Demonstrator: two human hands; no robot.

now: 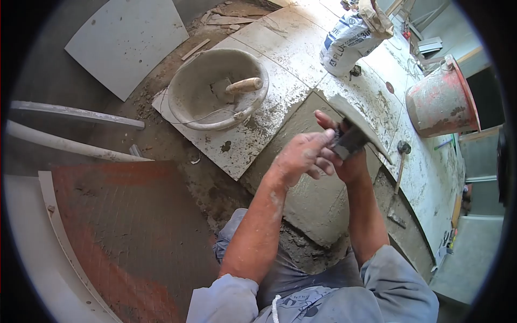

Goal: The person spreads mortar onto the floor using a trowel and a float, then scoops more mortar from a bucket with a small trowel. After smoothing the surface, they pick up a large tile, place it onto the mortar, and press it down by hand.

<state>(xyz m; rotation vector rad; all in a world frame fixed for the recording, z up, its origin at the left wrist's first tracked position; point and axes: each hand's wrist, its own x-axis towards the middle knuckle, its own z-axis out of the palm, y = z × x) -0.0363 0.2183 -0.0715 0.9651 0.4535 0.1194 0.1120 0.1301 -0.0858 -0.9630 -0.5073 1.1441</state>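
Observation:
My right hand (353,166) holds a plastering trowel (369,129), its flat blade tilted nearly edge-on and its dark, mortar-smeared handle toward me. Beside the handle is my left hand (302,157), fingers bent and apart, with the thumb and fingertips at the handle. Whether they press on it is hard to see. Below both hands lies a slab (318,207) spread with wet grey mortar, close in front of my knees. Loose mortar clumps sit at its near edge.
A mortar-coated basin (180,102) at the upper left holds a wooden-handled tool (245,85). A bag (344,46) and a red-rimmed bucket (439,102) stand on the pale tiled floor. A hammer-like tool (401,167) lies right. At left are a reddish tile (129,242) and pipes (70,141).

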